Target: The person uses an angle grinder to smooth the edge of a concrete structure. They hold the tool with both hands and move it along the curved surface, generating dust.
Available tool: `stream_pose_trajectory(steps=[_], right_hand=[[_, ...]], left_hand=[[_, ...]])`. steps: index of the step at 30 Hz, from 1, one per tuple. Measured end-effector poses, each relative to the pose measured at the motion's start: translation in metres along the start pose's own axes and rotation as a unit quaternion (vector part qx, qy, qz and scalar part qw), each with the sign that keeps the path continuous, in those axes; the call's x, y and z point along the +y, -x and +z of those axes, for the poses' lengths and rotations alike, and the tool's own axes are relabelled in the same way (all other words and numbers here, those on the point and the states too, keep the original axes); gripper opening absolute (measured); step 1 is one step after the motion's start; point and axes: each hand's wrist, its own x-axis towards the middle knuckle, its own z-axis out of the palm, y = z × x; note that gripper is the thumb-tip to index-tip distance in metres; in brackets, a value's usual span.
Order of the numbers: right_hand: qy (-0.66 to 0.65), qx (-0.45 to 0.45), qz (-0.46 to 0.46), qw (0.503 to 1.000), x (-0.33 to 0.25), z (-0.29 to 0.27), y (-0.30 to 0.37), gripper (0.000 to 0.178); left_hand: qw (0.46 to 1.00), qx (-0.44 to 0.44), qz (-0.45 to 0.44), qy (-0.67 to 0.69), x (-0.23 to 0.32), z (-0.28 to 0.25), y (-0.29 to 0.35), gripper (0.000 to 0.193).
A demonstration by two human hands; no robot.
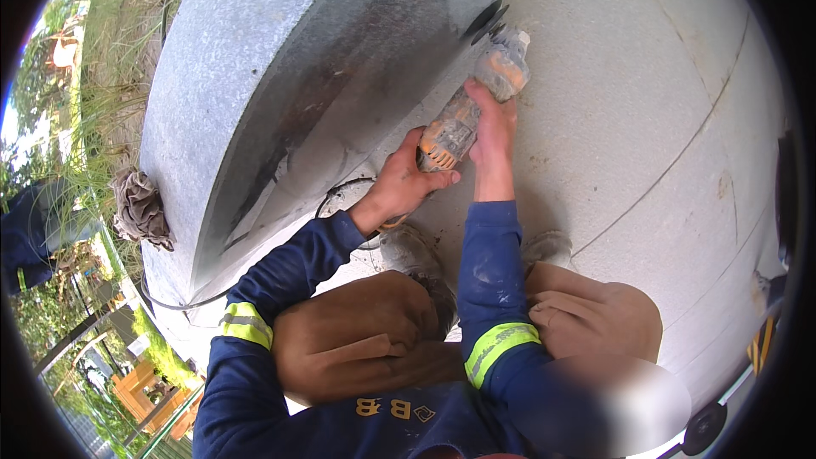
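An angle grinder (pixel 449 134) with a dusty orange and grey body is held in both my hands over the pavement. My left hand (pixel 401 189) is closed around its rear end, thumb underneath. Farther forward, my right hand (pixel 495 132) grips the body just behind the gear head. The dark disc (pixel 484 21) points away from me, at the lower edge of a curved grey stone block (pixel 195 110). Whether the disc touches the block's side face (pixel 340 93) I cannot tell. That face is darkly stained in places. A black cord (pixel 321 204) trails behind the tool.
A crumpled brown cloth (pixel 141 206) lies on the block's left side, beside tall grass (pixel 102 119). My dusty shoes (pixel 414 257) stand on the pale paving (pixel 629 119), crossed by thin joint lines. Orange wooden boards (pixel 144 395) show at lower left.
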Motion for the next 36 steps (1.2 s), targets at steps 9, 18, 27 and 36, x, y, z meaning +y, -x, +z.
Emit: stream_pose_trajectory(steps=[9, 18, 27, 36], right_hand=[[-0.01, 0.017, 0.003, 1.0, 0.013, -0.021, -0.007, 0.056], [-0.056, -0.012, 0.049, 0.997, 0.027, -0.047, -0.019, 0.044], [-0.024, -0.011, 0.051, 0.998, 0.028, -0.036, -0.032, 0.042], [-0.044, -0.009, 0.108, 0.993, 0.031, -0.04, -0.036, 0.045]], left_hand=[[1.0, -0.016, -0.017, -0.008, 0.0, 0.009, 0.0, 0.081], [0.998, -0.018, -0.06, -0.007, -0.009, 0.026, -0.007, 0.085], [0.998, 0.015, -0.063, -0.022, -0.003, 0.028, -0.013, 0.085], [0.996, 0.008, -0.085, -0.02, -0.004, 0.024, -0.015, 0.077]])
